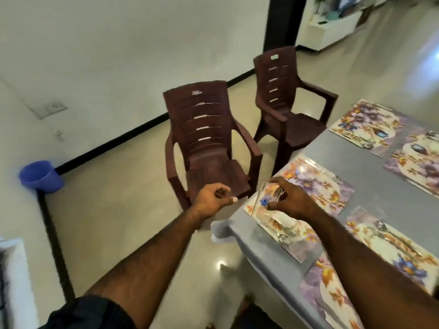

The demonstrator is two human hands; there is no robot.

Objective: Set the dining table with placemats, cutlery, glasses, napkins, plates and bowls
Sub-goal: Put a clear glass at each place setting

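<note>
While the blue plastic bucket (40,177) stood against the wall at far left, well clear of the work, the two brown moulded plastic chairs (209,148) with slatted backs sat pulled away from the table, probably to leave standing room at its edge. Just in front of the nearer chair, the left hand (212,200) hung over the floor with its fingers loosely curled and nothing visible in them; it looked idle, waiting. To its right, the right hand (288,199) reached over the table corner and gripped a clear drinking glass (266,194) from above, fingers spread round its rim, the glass tilted over the near-left floral placemat (318,186), likely being set down there. A small blue mark showed on the glass; what it was could not be told. Steel cutlery (286,236) already lay on that glossy, flat mat. Further right, across the smooth grey table (370,172), more rectangular placemats in purple and orange flower print lay with shiny cutlery on them.
</note>
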